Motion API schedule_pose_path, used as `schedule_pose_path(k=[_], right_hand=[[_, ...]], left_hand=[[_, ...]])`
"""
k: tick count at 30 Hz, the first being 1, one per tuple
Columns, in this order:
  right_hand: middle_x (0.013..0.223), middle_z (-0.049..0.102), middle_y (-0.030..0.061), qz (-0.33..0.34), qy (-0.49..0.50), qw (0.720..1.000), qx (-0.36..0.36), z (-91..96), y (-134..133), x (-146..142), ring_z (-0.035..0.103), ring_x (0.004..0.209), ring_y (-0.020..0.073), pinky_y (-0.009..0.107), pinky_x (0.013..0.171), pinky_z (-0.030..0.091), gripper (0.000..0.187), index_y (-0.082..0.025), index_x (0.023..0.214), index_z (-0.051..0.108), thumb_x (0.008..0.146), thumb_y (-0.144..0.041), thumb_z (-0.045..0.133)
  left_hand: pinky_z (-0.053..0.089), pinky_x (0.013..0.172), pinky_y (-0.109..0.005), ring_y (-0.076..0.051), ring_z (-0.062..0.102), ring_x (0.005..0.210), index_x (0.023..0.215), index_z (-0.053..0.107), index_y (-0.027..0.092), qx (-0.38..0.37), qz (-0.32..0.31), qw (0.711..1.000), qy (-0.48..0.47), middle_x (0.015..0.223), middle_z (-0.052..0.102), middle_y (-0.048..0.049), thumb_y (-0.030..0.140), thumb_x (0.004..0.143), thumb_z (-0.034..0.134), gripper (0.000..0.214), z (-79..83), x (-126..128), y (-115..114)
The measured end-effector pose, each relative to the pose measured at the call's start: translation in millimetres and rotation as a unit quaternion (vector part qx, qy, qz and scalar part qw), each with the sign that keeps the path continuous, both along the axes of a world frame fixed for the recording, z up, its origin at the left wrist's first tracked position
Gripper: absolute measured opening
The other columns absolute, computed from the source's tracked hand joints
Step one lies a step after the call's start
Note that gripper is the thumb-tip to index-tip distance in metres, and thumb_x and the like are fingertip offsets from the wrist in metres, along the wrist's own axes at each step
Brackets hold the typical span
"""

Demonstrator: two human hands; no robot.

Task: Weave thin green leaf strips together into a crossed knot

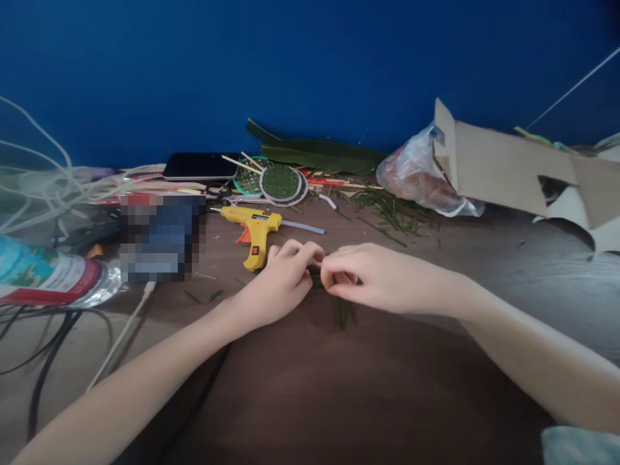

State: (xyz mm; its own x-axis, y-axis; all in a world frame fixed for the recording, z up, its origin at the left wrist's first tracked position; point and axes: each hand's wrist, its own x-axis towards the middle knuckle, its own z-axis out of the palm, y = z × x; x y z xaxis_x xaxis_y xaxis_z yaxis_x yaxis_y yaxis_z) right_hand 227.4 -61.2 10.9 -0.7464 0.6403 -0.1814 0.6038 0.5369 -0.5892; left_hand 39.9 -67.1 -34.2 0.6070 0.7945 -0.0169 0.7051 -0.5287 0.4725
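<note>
Green leaf strips [343,314] hang out beneath my hands, over the brown tabletop, and more green shows between the fingers. My left hand [285,284] is closed, its thumb and fingertips pinched at the left end of this green piece. Close beside it, my right hand [372,278] pinches at the same strips with curled fingers. The fingers hide how the strips are joined or crossed. Just behind my left hand lies a yellow hot glue gun [256,232], a translucent glue stick [304,227] poking from its back.
At the back lie a long green leaf [320,154], round hoops filled with green [281,183], cut leaf bits [394,216] and a black phone [201,166]. A plastic bag [426,174] and cardboard box [508,161] stand right. Left are a bottle [53,274], a blurred-out screen [167,236] and cables [41,381].
</note>
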Motion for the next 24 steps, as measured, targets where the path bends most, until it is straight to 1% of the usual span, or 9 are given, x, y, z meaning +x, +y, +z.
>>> schedule_pose_path(k=[4,6,8,13,15,17,19,21,24], right_hand=[[0.067,0.058,-0.0031,-0.131,0.068,0.989,0.02,-3.3,9,4,0.048,0.059,0.0094,0.023,0.056,0.031,0.01,-0.019,0.077,0.057,0.079,-0.018,0.048],[0.064,0.057,-0.0037,-0.165,0.085,0.982,0.032,-6.9,13,6,0.048,0.057,0.0091,0.023,0.054,0.031,0.009,-0.019,0.075,0.056,0.079,-0.018,0.049],[0.063,0.057,-0.0042,-0.172,0.098,0.979,0.04,-10.1,14,6,0.047,0.055,0.0088,0.022,0.054,0.032,0.007,-0.019,0.074,0.056,0.079,-0.019,0.05],[0.066,0.059,-0.0043,-0.166,0.101,0.98,0.04,-12.7,17,7,0.05,0.058,0.0095,0.022,0.055,0.033,0.007,-0.02,0.079,0.055,0.08,-0.027,0.053],[0.068,0.06,-0.0036,-0.159,0.079,0.984,0.032,-10.8,20,11,0.052,0.06,0.0105,0.023,0.056,0.034,0.011,-0.021,0.082,0.055,0.08,-0.031,0.053],[0.068,0.061,-0.0028,-0.146,0.041,0.988,0.025,-7.5,22,16,0.052,0.06,0.011,0.023,0.056,0.034,0.012,-0.02,0.081,0.056,0.08,-0.031,0.052],[0.069,0.062,-0.0022,-0.111,-0.005,0.994,0.009,-4.2,22,20,0.051,0.058,0.0108,0.023,0.055,0.033,0.013,-0.021,0.08,0.06,0.079,-0.026,0.049],[0.074,0.065,-0.0018,-0.053,-0.049,0.997,-0.022,-2.1,20,21,0.052,0.058,0.0108,0.023,0.054,0.033,0.02,-0.023,0.084,0.065,0.078,-0.021,0.046],[0.091,0.069,-0.0003,0.008,-0.081,0.996,-0.042,-2.8,14,18,0.057,0.065,0.0122,0.024,0.059,0.036,0.035,-0.027,0.1,0.066,0.078,-0.016,0.041]], left_hand=[[0.031,0.082,-0.034,-0.019,0.046,0.093,0.089,0.05,0.02,-0.016,0.003,1.0,-0.006,0.089,0.055,-0.0006,0.012,0.082,0.04,0.015,2.0,1,4],[0.031,0.082,-0.034,-0.019,0.046,0.092,0.091,0.053,0.022,-0.017,-0.001,1.0,-0.017,0.088,0.056,0.0005,0.02,0.086,0.044,0.011,2.8,2,5],[0.03,0.081,-0.034,-0.019,0.046,0.091,0.089,0.056,0.022,-0.001,0.001,1.0,-0.018,0.086,0.056,0.0004,0.027,0.087,0.047,0.011,2.3,4,6],[0.029,0.079,-0.033,-0.018,0.048,0.089,0.082,0.059,0.019,0.044,0.015,0.999,-0.012,0.08,0.055,-0.0003,0.027,0.089,0.048,0.015,-3.5,8,4],[0.029,0.078,-0.032,-0.017,0.049,0.087,0.081,0.059,0.019,0.053,0.028,0.998,-0.018,0.077,0.055,0.0002,0.026,0.088,0.048,0.015,-5.5,9,4],[0.03,0.078,-0.032,-0.017,0.05,0.086,0.08,0.059,0.019,0.048,0.041,0.998,-0.024,0.075,0.054,0.0012,0.026,0.087,0.05,0.014,-6.3,10,5],[0.03,0.078,-0.032,-0.017,0.05,0.084,0.077,0.058,0.019,0.031,0.048,0.998,-0.026,0.072,0.054,0.0021,0.026,0.086,0.05,0.014,-6.0,10,7],[0.03,0.076,-0.031,-0.017,0.05,0.082,0.075,0.057,0.019,0.014,0.048,0.998,-0.025,0.069,0.053,0.0025,0.026,0.086,0.049,0.016,-5.3,10,9],[0.031,0.073,-0.03,-0.016,0.048,0.078,0.073,0.056,0.019,0.002,0.041,0.999,-0.023,0.067,0.05,0.0026,0.027,0.087,0.048,0.018,-5.0,9,12]])
